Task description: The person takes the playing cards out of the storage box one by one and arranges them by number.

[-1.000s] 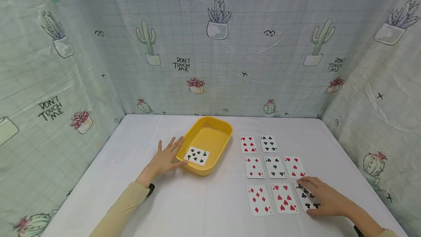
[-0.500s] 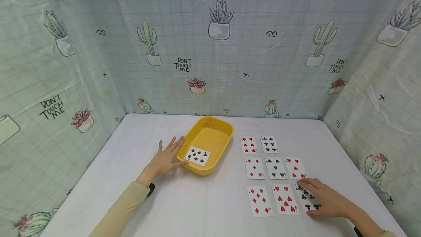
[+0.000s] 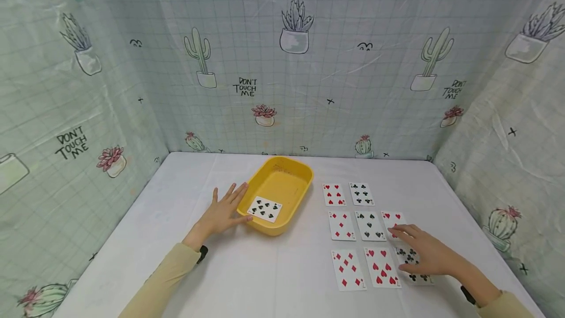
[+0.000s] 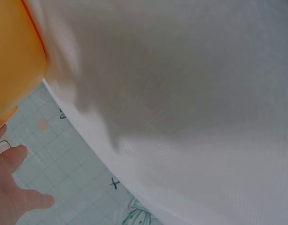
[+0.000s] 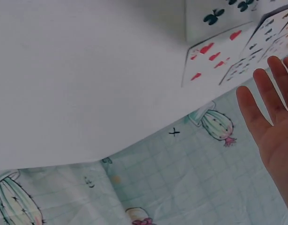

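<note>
My left hand (image 3: 222, 215) rests on the near left rim of a yellow tray (image 3: 287, 185), its fingers spread and straight. A spades playing card (image 3: 265, 209) lies face up in the tray's near end. My right hand (image 3: 425, 254) is held over a clubs card (image 3: 419, 280) at the right end of the nearest row, partly covering it. Its fingertips reach over the lower part of a hearts card (image 3: 392, 218) in the middle row. The right wrist view shows the right fingers (image 5: 263, 93) extended, with nothing held; that clubs card lies flat on the table.
Left of the clubs card lie another hearts card (image 3: 382, 268) and a diamonds card (image 3: 348, 270). The middle row also has diamonds (image 3: 342, 225) and spades (image 3: 370, 225) cards. Farther back are hearts (image 3: 334, 194) and clubs (image 3: 362, 194) cards. A printed cloth (image 3: 326, 126) walls the white table.
My right hand has left the clubs card's edges and moved forward and slightly left, its fingertips now over the hearts card. The clubs card stays in place. My left hand and the tray are unmoved.
</note>
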Available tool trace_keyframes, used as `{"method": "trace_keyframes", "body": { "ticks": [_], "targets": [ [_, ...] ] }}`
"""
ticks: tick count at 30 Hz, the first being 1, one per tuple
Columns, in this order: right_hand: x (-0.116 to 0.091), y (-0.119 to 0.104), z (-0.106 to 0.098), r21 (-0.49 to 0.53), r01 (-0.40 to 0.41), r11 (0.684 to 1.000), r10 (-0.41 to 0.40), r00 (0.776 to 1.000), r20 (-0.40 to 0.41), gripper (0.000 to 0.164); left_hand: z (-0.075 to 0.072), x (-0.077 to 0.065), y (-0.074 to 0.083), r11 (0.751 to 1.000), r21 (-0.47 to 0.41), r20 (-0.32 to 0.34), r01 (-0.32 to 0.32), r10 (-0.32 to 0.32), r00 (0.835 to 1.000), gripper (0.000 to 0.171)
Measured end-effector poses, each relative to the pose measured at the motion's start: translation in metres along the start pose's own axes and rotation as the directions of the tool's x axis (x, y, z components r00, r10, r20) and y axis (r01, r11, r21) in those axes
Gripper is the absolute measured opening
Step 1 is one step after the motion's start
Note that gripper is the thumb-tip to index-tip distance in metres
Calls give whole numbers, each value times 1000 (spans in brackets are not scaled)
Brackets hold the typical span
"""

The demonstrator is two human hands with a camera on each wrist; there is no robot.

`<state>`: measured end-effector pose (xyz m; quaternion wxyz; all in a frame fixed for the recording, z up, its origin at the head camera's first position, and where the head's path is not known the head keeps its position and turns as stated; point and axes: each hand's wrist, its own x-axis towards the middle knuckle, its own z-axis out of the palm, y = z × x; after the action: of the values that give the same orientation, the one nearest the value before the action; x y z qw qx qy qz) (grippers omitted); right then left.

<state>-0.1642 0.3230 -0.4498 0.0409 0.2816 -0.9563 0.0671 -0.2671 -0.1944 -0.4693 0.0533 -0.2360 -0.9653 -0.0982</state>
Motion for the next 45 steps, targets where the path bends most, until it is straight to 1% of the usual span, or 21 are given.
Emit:
{"method": "trace_keyframes", "body": {
  "ticks": [4,9,11,13,16,20,24,32,37,41,45],
  "targets": [
    [16,-4,-5,19,31,999,-30,999,-19,73,0,-1,0,1000,0,16,13,-13,1000,89],
    [36,-7,-8,-16,115,993,-116,990,-84,68,-1,0,0,1000,2,26,9,-10,1000,88],
    [43,-9,-9,-20,122,992,-123,990,-73,66,-1,0,0,1000,-4,26,7,-7,1000,88],
    [50,-12,-10,-1,125,992,-125,991,-57,66,-1,0,0,1000,-8,26,10,-9,1000,88],
    [61,-15,-10,0,135,991,-134,991,-24,67,0,0,0,1000,-13,10,4,-4,1000,88],
    [76,-20,-9,3,167,986,-167,986,-22,68,0,-1,-1,1000,1,-12,-3,3,1000,88],
    [90,-24,-10,29,188,982,-187,982,-30,68,1,-1,-1,1000,8,-15,-3,4,1000,88],
    [111,-39,-14,52,171,984,-173,985,29,66,-2,-1,1,1000,-2,25,6,-6,1000,88],
    [125,-45,-12,55,203,978,-204,979,11,64,-2,0,1,1000,1,25,10,-10,1000,88],
    [137,-49,-8,67,220,973,-220,975,-9,63,-2,0,1,1000,-11,12,3,-3,1000,88],
    [149,-55,-5,86,259,962,-258,966,-17,62,-1,0,0,1000,-3,14,-1,1,1000,89]
  ]
}}
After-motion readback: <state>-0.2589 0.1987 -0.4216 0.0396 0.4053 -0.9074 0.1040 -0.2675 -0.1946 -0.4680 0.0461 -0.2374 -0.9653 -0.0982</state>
